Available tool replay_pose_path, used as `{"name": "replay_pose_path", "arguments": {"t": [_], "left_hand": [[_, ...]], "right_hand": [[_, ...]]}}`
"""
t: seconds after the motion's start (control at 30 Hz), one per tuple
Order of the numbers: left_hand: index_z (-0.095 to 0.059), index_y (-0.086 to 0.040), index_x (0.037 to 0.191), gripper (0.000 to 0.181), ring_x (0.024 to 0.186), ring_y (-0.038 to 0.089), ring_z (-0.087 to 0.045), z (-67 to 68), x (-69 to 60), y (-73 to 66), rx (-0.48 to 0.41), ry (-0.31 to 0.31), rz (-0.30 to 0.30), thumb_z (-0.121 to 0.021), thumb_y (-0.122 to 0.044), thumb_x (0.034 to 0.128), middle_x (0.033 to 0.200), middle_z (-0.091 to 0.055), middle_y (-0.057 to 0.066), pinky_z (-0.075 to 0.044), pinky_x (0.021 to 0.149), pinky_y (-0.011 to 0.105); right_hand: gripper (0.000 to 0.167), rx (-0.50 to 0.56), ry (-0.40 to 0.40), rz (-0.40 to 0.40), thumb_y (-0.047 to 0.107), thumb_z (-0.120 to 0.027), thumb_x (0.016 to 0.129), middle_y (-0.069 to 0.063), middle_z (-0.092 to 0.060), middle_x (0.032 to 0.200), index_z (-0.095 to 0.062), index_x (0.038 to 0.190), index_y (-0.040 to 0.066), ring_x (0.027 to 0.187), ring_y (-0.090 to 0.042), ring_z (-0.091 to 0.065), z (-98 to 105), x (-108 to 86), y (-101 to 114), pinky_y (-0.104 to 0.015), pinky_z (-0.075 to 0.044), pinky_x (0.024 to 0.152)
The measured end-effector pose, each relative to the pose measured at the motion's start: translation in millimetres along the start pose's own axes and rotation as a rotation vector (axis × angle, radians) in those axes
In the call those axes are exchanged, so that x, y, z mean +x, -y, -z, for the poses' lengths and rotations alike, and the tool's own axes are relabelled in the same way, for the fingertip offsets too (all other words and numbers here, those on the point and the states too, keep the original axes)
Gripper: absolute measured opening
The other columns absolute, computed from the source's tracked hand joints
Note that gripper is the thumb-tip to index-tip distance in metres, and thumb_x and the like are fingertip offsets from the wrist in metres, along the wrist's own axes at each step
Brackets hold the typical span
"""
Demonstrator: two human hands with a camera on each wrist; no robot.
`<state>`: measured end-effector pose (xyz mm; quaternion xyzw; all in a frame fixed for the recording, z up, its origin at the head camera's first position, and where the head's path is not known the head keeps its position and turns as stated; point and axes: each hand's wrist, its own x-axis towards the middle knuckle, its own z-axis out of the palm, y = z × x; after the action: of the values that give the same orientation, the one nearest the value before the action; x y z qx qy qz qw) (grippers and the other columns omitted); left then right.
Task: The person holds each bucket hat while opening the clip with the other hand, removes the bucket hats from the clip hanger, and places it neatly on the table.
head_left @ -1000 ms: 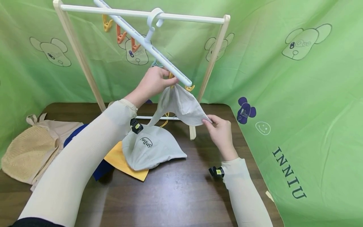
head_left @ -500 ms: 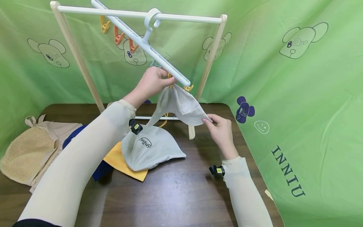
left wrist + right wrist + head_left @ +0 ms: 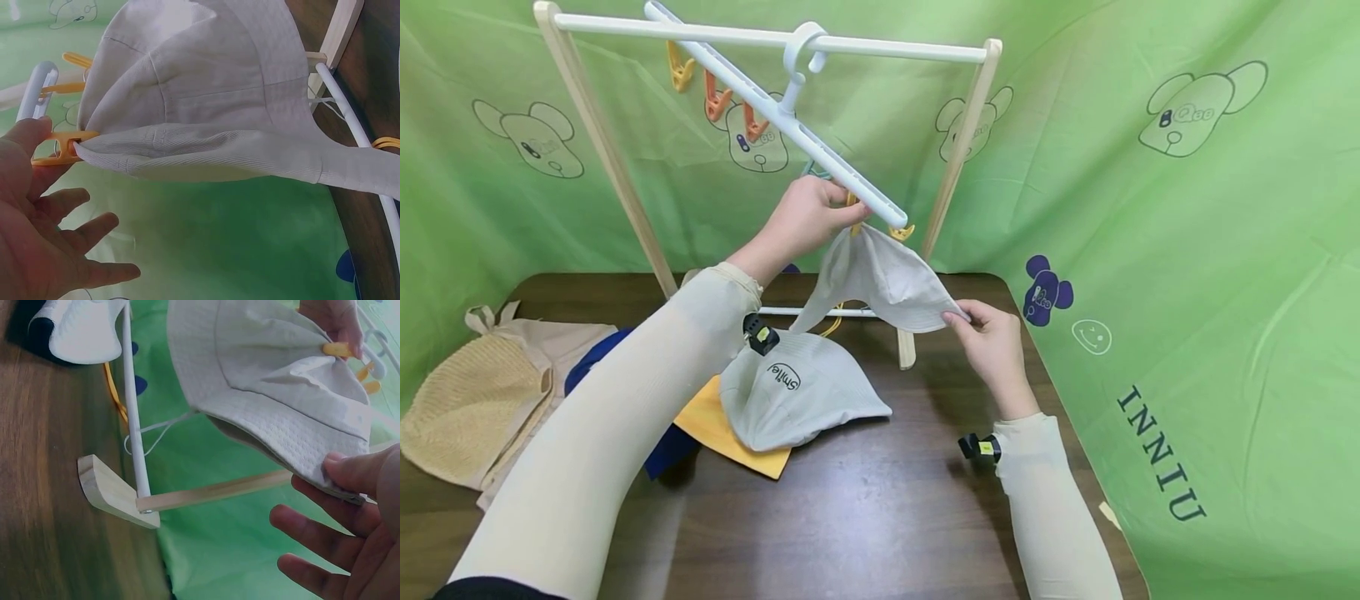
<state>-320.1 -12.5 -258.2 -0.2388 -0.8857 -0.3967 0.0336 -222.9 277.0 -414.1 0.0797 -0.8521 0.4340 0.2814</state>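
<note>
My left hand point(image 3: 805, 221), just under the low end of a white hanger point(image 3: 831, 154), pinches a yellow clip point(image 3: 82, 135) between thumb and index finger. The clip's nose bites the crown of a pale grey bucket hat point(image 3: 898, 279), which hangs below it. In the left wrist view the other fingers are spread. My right hand point(image 3: 994, 354) pinches the hat's brim at its right corner; in the right wrist view the thumb point(image 3: 353, 470) lies on top of the brim. Another yellow clip point(image 3: 901, 232) sits at the hanger's end, beside the hat.
The tilted hanger hooks over the rack's white bar point(image 3: 910, 48). Orange clips point(image 3: 717, 102) and a yellow clip point(image 3: 680, 68) hang from its far half. On the table point(image 3: 850, 517) lie a grey "Smile" hat point(image 3: 820, 383), a yellow cloth point(image 3: 722, 425) and a straw hat point(image 3: 478, 400).
My right hand has shifted slightly to the right with the brim, drawing the hat out a little. The left hand stays at the clip.
</note>
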Motion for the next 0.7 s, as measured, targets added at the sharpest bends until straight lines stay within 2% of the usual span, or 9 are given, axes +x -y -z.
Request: {"name": "replay_pose_path", "arguments": {"t": [0.23,0.33,0.47,0.6,0.7], "left_hand": [[-0.051,-0.011,0.062,0.052,0.052,0.012,-0.03,0.0,-0.7,-3.4,0.01,-0.003,0.012,-0.067,-0.044,0.0987,0.055,-0.03,-0.006,-0.024,0.047,0.024],[-0.052,-0.011,0.062,0.052,0.053,0.012,-0.03,-0.2,-0.6,-3.7,0.013,-0.001,0.013,-0.067,-0.045,0.0984,0.055,-0.031,-0.006,-0.025,0.048,0.024],[-0.054,-0.01,0.063,0.051,0.054,0.013,-0.032,0.5,-1.2,-3.1,0.022,-0.009,0.013,-0.068,-0.044,0.0982,0.055,-0.032,-0.006,-0.025,0.048,0.025],[-0.057,-0.009,0.065,0.05,0.055,0.013,-0.033,1.7,-1.2,-1.9,0.034,-0.016,0.013,-0.068,-0.044,0.0981,0.055,-0.033,-0.006,-0.026,0.049,0.025],[-0.055,-0.009,0.064,0.05,0.056,0.013,-0.034,2.2,-1.0,-0.5,0.041,-0.026,0.011,-0.068,-0.044,0.098,0.055,-0.032,-0.006,-0.027,0.05,0.026]], "right_hand": [[0.012,-0.007,0.032,-0.02,0.016,-0.08,0.091,-0.009,-0.078,0.086,-0.081,0.098,0.007,0.065,-0.003,-0.057,2.8,0.8,-1.6,-0.014,-0.042,0.058],[0.011,-0.023,0.032,-0.007,0.016,-0.08,0.091,-0.009,-0.078,0.087,-0.08,0.098,0.007,0.065,-0.006,-0.059,4.3,0.7,-2.6,-0.013,-0.042,0.058],[0.012,-0.126,0.032,0.062,0.019,-0.08,0.091,-0.005,-0.077,0.082,-0.08,0.1,0.01,0.06,-0.012,-0.056,7.2,0.8,-0.1,-0.019,-0.042,0.054],[0.014,-0.273,0.035,0.171,0.023,-0.078,0.092,-0.003,-0.071,0.07,-0.077,0.102,0.013,0.051,-0.014,-0.047,10.4,0.5,3.3,-0.033,-0.038,0.05],[0.016,-0.327,0.031,0.253,0.023,-0.079,0.092,-0.005,-0.069,0.068,-0.076,0.103,0.012,0.05,-0.017,-0.047,12.1,0.2,5.1,-0.04,-0.04,0.05]]}}
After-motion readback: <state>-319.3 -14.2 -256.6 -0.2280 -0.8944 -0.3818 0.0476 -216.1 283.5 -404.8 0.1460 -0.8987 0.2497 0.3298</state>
